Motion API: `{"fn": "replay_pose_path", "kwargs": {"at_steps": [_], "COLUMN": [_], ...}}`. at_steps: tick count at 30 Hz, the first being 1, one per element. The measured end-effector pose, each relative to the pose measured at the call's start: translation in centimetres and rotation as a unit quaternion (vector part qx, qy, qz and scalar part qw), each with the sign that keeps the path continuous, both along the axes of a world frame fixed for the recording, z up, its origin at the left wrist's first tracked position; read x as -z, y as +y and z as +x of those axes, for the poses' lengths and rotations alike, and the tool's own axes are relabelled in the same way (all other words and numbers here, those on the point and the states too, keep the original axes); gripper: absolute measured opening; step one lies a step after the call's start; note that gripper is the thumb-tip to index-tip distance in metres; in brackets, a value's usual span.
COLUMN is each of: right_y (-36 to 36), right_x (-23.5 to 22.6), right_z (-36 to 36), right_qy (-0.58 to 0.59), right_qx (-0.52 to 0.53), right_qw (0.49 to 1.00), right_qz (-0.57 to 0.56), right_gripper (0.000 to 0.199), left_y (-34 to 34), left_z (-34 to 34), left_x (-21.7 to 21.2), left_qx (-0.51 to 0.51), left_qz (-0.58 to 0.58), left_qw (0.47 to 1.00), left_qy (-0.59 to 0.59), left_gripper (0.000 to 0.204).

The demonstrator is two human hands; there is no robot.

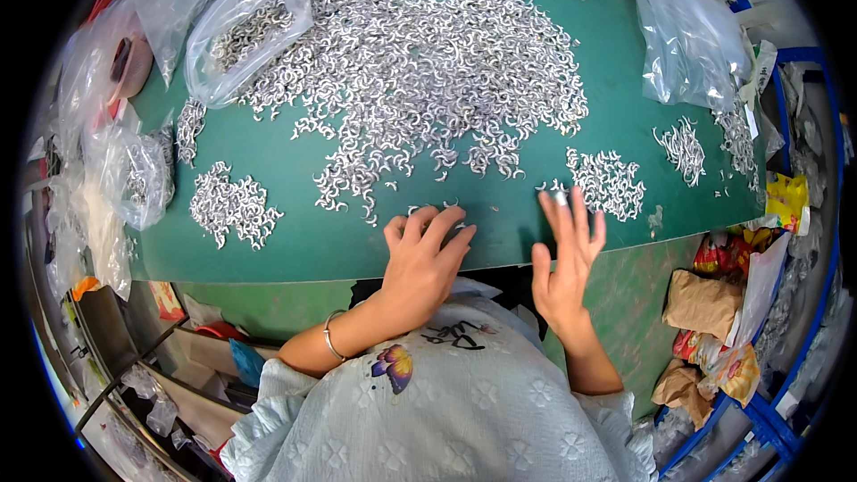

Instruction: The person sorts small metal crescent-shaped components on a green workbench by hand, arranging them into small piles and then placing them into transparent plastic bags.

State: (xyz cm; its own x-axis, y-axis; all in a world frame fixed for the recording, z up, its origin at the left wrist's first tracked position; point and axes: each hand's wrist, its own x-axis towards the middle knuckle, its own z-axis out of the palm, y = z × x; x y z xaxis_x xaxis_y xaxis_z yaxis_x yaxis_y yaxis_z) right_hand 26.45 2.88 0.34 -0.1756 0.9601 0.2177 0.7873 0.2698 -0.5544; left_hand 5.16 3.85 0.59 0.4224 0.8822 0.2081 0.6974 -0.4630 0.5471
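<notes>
Small silvery curved metal pieces form a broad heap across the far middle of the green table. At the near edge, my left hand is palm down with its fingers curled in. A silvery bit shows by its thumb and forefinger tips, but what lies under the fingers is hidden. My right hand is open, fingers stretched forward and thumb apart. Its fingertips reach a few loose pieces beside a small pile of the same pieces. Another small pile lies to the left.
A clear plastic bag of pieces lies at the far left, with another bag nearer. More plastic bags sit at the far right, near a little pile. Blue-framed shelving and a brown paper bag flank my right side.
</notes>
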Motion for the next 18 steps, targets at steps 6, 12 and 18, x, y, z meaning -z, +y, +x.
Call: {"fn": "replay_pose_path", "kwargs": {"at_steps": [6,12,18], "right_y": [0.1,3.8,3.1], "right_x": [-0.1,-1.3,-2.1], "right_z": [-3.5,-5.0,-3.9], "right_qy": [0.003,0.031,-0.045], "right_qx": [-0.137,-0.202,-0.157], "right_qw": [0.988,0.977,0.979], "right_qz": [-0.074,-0.058,-0.122], "right_gripper": [0.066,0.068,0.081], "left_y": [0.2,0.2,0.2], "left_z": [-1.1,-1.0,-2.0], "left_x": [-0.4,-0.2,-0.1], "left_qx": [-0.068,-0.047,-0.073], "left_qz": [-0.015,0.0,0.008], "left_qw": [0.997,0.997,0.995], "left_qy": [-0.03,-0.053,-0.068], "left_gripper": [0.035,0.036,0.031]}}
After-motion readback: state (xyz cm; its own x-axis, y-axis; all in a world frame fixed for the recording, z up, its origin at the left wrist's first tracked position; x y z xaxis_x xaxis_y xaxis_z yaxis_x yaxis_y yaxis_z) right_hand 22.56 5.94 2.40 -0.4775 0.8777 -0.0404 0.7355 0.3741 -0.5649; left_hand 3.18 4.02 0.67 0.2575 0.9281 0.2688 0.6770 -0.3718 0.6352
